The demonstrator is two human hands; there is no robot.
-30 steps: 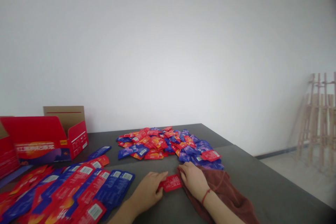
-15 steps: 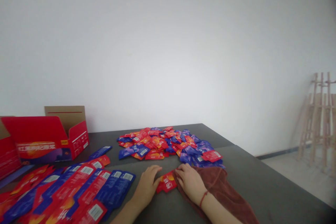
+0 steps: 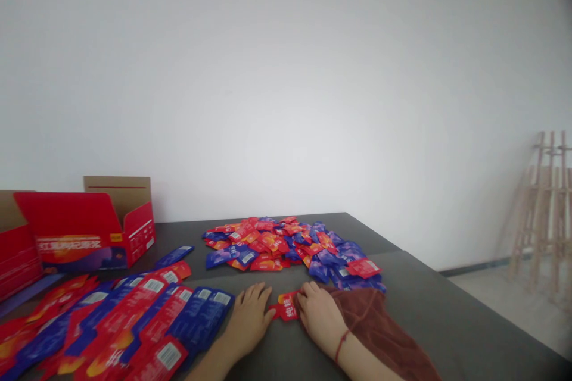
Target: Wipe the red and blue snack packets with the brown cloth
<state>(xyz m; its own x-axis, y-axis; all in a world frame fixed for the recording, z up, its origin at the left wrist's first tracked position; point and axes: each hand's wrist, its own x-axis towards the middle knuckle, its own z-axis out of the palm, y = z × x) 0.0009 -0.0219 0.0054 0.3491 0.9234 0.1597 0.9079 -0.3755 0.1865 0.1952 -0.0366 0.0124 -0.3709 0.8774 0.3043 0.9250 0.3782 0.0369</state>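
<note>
A small red sachet (image 3: 288,306) with an orange patch and white lettering lies flat on the dark table between my hands. My left hand (image 3: 249,317) rests on the tabletop to its left, fingers stretched out, the thumb at the sachet's left end. On the other side, my right hand (image 3: 322,315), with a red cord at the wrist, has its fingers bent over a brown cloth (image 3: 382,324) and against the sachet's right edge. Most of the cloth trails out under and to the right of that hand. The right fingertips partly hide the sachet's edge.
Overlapping rows of red and blue sachets (image 3: 147,315) cover the table's left side. A loose heap of sachets (image 3: 272,244) lies farther back. Open red cartons (image 3: 80,223) stand at the back left. The table's edge (image 3: 465,292) runs along the right; wooden stands (image 3: 545,208) are beyond it.
My left fingers have gone from curved and raised to flatter on the table, the thumb now at the sachet's end. My right hand has shifted slightly left with the cloth. The whole view has moved slightly.
</note>
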